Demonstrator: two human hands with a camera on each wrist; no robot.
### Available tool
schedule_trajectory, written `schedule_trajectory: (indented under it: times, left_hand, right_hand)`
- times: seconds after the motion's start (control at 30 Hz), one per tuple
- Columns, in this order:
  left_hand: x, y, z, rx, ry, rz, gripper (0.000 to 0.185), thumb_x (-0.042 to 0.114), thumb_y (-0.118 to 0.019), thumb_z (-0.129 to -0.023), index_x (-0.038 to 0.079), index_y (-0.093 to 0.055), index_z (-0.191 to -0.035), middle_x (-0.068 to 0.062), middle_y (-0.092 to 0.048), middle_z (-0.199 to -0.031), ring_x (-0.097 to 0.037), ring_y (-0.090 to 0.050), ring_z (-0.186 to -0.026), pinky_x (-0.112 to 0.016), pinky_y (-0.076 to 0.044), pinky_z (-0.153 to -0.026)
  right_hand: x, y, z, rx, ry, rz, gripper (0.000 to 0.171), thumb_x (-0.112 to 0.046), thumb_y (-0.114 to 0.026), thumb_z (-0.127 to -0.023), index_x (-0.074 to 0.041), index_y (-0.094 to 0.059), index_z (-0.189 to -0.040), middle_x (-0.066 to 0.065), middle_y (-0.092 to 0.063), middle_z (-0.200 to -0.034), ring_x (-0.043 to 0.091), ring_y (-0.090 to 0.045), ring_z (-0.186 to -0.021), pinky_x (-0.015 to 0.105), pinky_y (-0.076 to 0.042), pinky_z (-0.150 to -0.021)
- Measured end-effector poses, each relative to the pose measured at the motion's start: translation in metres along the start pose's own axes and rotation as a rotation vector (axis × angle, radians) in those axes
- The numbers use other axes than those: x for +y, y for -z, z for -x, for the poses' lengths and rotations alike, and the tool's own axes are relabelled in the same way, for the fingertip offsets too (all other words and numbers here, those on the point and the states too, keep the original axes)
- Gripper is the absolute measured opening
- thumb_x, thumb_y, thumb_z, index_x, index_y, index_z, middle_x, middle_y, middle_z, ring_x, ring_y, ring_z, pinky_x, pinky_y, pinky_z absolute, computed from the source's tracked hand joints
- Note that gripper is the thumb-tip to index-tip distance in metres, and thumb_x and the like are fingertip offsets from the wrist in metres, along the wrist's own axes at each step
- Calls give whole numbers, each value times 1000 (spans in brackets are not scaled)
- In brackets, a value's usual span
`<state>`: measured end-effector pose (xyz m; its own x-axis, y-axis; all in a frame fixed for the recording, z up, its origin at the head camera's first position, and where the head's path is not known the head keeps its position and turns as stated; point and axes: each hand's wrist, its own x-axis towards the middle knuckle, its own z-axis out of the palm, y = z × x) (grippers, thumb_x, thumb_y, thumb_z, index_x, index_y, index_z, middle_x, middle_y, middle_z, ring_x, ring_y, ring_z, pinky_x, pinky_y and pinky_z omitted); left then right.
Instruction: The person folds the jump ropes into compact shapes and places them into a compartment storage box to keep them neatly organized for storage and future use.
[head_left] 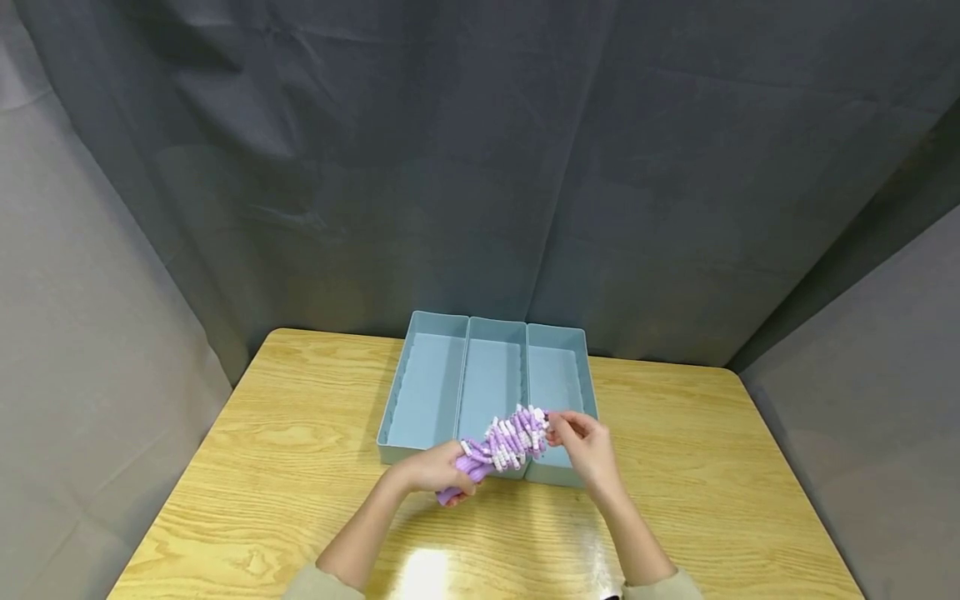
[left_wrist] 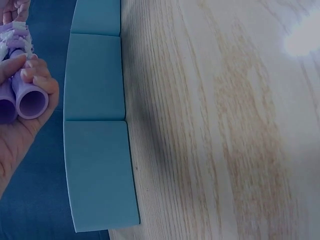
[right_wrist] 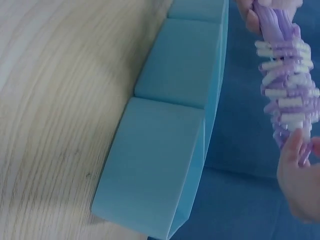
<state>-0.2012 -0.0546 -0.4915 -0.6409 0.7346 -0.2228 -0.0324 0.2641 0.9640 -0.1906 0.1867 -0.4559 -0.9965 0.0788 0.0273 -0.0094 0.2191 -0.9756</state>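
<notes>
A beaded jump rope (head_left: 512,439) in purple and white, bunched into a thick bundle, is held up over the near edge of the blue bins. My left hand (head_left: 437,468) grips its two purple handles (left_wrist: 25,92), whose hollow ends face the left wrist camera. At the bundle's other end, my right hand (head_left: 591,450) pinches a small bit of it between thumb and fingertips. The right wrist view shows the beaded loops (right_wrist: 290,92) stacked between both hands. What exactly the right fingertips pinch is partly hidden.
Three light-blue rectangular bins stand side by side on the wooden table (head_left: 300,467): a left bin (head_left: 429,375), a middle bin (head_left: 491,367) and a right bin (head_left: 555,375). Behind the table hangs a dark grey curtain (head_left: 450,167), with lighter panels at both sides.
</notes>
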Motion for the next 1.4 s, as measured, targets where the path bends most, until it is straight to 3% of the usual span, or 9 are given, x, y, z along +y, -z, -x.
schedule_trajectory:
  times: [0.2,0.3,0.47,0.6,0.8,0.93,1.1,1.27,1.4]
  left_hand:
    - [-1,2,0,1,-15,21,19,-4,-57,-76,-10,-53,-93,-12,-55,-62,-13,-49,-45,-20,-45,-39]
    - [-1,3,1,-9,-17,13,19,-3,-57,-76,-11,-53,-93,-7,-54,-61,-12,-49,-45,-20,-45,-40]
    - [-1,2,0,-26,-20,-7,20,-3,-56,-76,-15,-52,-92,-4,-53,-57,-11,-49,-44,-19,-44,-40]
    - [0,1,0,-24,-24,-38,11,-1,-55,-75,-9,-55,-83,-5,-52,-55,-12,-47,-42,-20,-42,-38]
    - [1,0,1,-12,-20,-74,8,0,-54,-72,-6,-55,-78,-6,-51,-53,-12,-46,-41,-20,-41,-37]
    - [2,-2,0,4,-9,-87,3,-3,-53,-73,-1,-54,-74,-6,-51,-53,-12,-46,-41,-20,-40,-37]
    - [2,-3,-1,16,2,-76,9,-5,-53,-73,4,-54,-73,-6,-51,-53,-13,-46,-41,-19,-40,-37]
    - [2,-2,-2,18,-6,-70,6,-4,-54,-73,1,-54,-76,-7,-52,-54,-13,-46,-41,-20,-41,-37]
    - [-1,-2,-3,6,-17,-50,10,-4,-55,-74,-7,-54,-84,-6,-53,-55,-13,-48,-42,-20,-43,-37]
  right_hand:
    - [1,13,-2,-188,-28,-227,36,-8,-52,-92,17,-48,-116,5,-64,-84,12,-63,-79,21,-51,-82]
    - [2,14,-4,-189,-24,-273,35,-6,-51,-92,17,-45,-117,3,-62,-80,12,-63,-76,22,-53,-78]
    - [1,13,-4,-144,-14,-305,24,1,-54,-89,16,-44,-105,5,-62,-78,11,-62,-69,23,-55,-70]
    - [0,14,-3,-129,1,-276,19,1,-54,-88,16,-49,-98,7,-63,-80,14,-63,-69,26,-56,-69]
    - [-1,13,-3,-119,44,-155,31,-18,-58,-89,13,-53,-91,13,-63,-80,21,-64,-71,30,-56,-71]
    - [1,11,-3,-86,24,-125,25,-13,-64,-85,10,-54,-91,11,-65,-81,17,-63,-68,29,-56,-69]
    - [2,7,0,-72,27,-70,16,-7,-55,-90,7,-51,-98,14,-63,-84,13,-61,-70,26,-55,-69]
    - [1,3,3,-35,75,4,17,3,-46,-90,5,-50,-106,18,-65,-86,16,-61,-70,26,-53,-68]
    - [-2,2,4,-11,52,82,21,1,-42,-89,1,-52,-108,14,-66,-81,24,-61,-76,30,-50,-73]
